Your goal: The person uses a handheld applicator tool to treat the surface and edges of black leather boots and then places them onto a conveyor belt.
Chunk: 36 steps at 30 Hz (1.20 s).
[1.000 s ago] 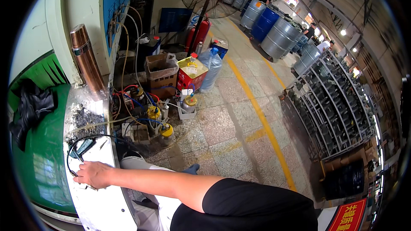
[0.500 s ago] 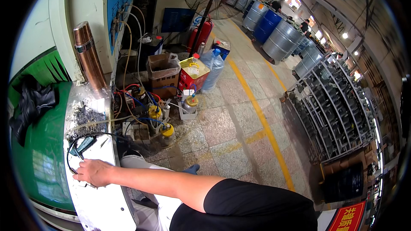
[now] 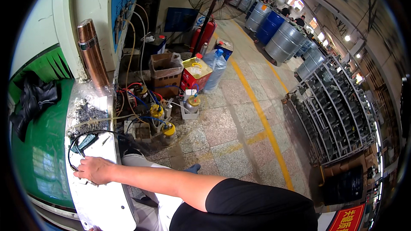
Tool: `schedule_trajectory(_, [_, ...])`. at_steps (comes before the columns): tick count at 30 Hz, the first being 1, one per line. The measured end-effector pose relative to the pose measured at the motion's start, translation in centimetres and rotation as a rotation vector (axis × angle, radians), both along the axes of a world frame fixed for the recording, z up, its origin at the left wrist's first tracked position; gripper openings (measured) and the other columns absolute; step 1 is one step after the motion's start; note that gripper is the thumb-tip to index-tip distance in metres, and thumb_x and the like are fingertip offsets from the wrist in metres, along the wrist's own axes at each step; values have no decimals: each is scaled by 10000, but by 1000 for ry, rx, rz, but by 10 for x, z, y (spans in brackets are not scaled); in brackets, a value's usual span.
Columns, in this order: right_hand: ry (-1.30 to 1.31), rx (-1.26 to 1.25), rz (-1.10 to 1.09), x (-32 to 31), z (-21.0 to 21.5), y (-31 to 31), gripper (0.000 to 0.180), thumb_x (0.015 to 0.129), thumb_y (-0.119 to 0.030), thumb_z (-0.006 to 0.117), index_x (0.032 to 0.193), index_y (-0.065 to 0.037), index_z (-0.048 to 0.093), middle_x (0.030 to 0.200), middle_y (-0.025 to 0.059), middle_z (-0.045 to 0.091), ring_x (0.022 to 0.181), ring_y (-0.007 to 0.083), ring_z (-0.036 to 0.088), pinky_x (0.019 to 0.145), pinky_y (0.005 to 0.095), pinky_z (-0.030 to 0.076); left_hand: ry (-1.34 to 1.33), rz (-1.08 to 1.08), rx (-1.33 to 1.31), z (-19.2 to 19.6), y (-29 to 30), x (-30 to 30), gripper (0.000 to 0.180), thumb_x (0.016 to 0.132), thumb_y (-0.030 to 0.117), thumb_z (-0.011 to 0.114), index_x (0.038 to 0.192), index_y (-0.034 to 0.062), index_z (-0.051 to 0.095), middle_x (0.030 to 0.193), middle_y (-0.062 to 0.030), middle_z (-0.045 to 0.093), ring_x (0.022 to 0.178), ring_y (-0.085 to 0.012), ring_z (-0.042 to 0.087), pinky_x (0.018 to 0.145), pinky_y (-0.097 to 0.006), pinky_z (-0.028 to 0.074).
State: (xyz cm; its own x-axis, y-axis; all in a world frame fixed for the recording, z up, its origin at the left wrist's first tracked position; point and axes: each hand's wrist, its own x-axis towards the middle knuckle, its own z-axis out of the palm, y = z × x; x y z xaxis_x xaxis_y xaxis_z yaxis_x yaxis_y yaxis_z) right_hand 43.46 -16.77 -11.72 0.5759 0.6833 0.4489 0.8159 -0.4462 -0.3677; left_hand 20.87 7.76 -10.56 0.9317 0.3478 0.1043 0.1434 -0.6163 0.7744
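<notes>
Where the white ledge [image 3: 102, 205] is covered by the head view, the right hand [image 3: 96, 171] is seen set down on it, fingers bent beside the looped black hose [image 3: 69, 154]. Some small metallic item seems to be partly hidden under the palm; whether it or the hose is actually gripped cannot be told. Of the left hand [image 3: 95, 228], only a sliver is shown at the bottom edge, so its grip can't be read. A dark teal tool [image 3: 87, 142] is left lying just beyond the right fingers, within the hose loop. Handling is judged to be under way, not finished; nothing can be confirmed as done, and what is left can't be gauged. Farther up the ledge, dark residue [image 3: 90, 114] is crossed by a tan hose [image 3: 98, 122], with a copper-coloured vacuum flask [image 3: 93, 55] stood beyond. Black leather-like pieces [image 3: 36, 96] are laid on the green surface [image 3: 43, 167] alongside, apart from the hand.
</notes>
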Motion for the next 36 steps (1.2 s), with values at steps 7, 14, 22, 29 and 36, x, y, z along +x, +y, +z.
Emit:
schedule_trajectory(7, [-116, 76, -20, 1, -7, 0, 390, 809, -109, 587, 1196, -93, 629, 902, 41, 628, 928, 224, 573, 847, 339, 453, -43, -15, -16, -4, 1, -6, 287, 935, 212, 678, 1095, -24, 642, 987, -155, 674, 856, -223, 628, 755, -358, 529])
schedule_trajectory(14, [24, -10, 3, 0, 4, -2, 411, 815, -102, 587, 1225, -93, 616, 1026, 53, 641, 1048, 223, 572, 947, 350, 443, -10, -1, 58, 0, 0, -3, 295, 930, 239, 682, 1092, -6, 654, 984, -154, 685, 849, -234, 644, 749, -365, 538])
schedule_trajectory(22, [1, -4, 6, 0, 2, -2, 424, 813, -99, 590, 1237, -101, 598, 1031, 51, 635, 1054, 222, 567, 950, 345, 436, 9, 41, 62, 0, 2, -7, 283, 927, 233, 683, 1095, 6, 656, 963, -150, 690, 856, -238, 649, 768, -361, 539])
schedule_trajectory(29, [-109, 120, -9, 0, -2, -2, 367, 813, -92, 577, 1170, -73, 659, 891, 47, 634, 919, 222, 574, 838, 334, 469, 18, 41, 54, -3, 3, -6, 279, 921, 225, 689, 1089, 5, 656, 961, -156, 689, 861, -247, 649, 775, -363, 539])
schedule_trajectory(36, [-120, 156, 1, 1, -2, -3, 356, 806, -87, 582, 1152, -63, 659, 877, 49, 624, 901, 222, 570, 822, 337, 469, -41, 9, 65, -3, 1, -4, 261, 919, 203, 694, 1072, -5, 657, 944, -155, 689, 846, -248, 650, 766, -360, 539])
